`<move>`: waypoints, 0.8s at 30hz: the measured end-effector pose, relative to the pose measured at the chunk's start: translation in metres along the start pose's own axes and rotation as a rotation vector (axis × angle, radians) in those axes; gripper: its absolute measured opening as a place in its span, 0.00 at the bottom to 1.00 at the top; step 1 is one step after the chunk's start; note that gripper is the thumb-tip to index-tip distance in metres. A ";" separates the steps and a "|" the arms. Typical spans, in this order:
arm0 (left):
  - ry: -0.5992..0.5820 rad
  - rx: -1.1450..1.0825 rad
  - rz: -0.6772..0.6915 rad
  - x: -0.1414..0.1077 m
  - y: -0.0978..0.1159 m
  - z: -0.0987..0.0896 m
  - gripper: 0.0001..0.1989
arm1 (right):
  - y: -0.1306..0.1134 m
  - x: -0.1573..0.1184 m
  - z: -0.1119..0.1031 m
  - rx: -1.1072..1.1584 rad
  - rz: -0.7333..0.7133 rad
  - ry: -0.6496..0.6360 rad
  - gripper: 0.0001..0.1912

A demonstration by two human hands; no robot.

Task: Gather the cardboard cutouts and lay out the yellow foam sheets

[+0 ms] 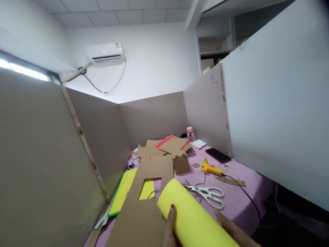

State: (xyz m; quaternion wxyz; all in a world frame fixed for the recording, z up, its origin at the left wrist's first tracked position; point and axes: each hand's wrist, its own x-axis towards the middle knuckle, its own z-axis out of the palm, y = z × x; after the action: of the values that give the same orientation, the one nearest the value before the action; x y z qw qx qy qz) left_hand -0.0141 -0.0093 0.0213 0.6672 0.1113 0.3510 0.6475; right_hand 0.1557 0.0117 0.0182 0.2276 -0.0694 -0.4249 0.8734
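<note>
A wide roll of yellow sheet (194, 214) slants across the bottom of the view, above the table. My left hand (169, 228) grips its near left side, with the thumb lying on the yellow surface. On the right side of the roll my right hand (232, 228) shows only in part, its fingers stretched out beside it; whether they touch it is unclear. A long cardboard sheet (136, 219) with a rectangular cutout lies to the left. White-handled scissors (209, 195) rest on the pink cloth just beyond the roll.
A yellow glue gun (210, 168) with a black cord, a black phone (218, 155), markers (198, 143) and a pink bottle (190, 134) stand or lie at right. A small cardboard box (181, 164) and stacked cardboard (151, 150) lie farther back. Grey partitions (154, 116) surround the table.
</note>
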 end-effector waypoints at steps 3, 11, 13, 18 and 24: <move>0.134 -0.006 0.124 -0.010 0.022 0.005 0.36 | 0.010 0.001 -0.010 0.112 -0.142 0.107 0.32; 0.265 -0.144 0.390 -0.004 0.080 -0.012 0.26 | -0.036 0.032 -0.041 -0.736 -0.244 0.695 0.24; 0.271 -0.167 0.409 0.005 0.087 -0.009 0.26 | -0.066 0.061 -0.044 -0.910 -0.311 0.750 0.20; 0.284 -0.198 0.412 0.035 0.106 0.007 0.24 | -0.119 0.137 -0.059 -1.318 -0.329 0.921 0.16; 0.344 -0.229 0.425 0.070 0.138 0.002 0.24 | -0.157 0.192 -0.084 -1.576 -0.166 1.048 0.20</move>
State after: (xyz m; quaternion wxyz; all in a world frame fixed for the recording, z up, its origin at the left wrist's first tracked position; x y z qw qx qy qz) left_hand -0.1278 0.0765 0.0833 0.4558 -0.0051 0.3523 0.8174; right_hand 0.0648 0.2430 0.1013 0.3382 -0.5555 -0.7394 0.1740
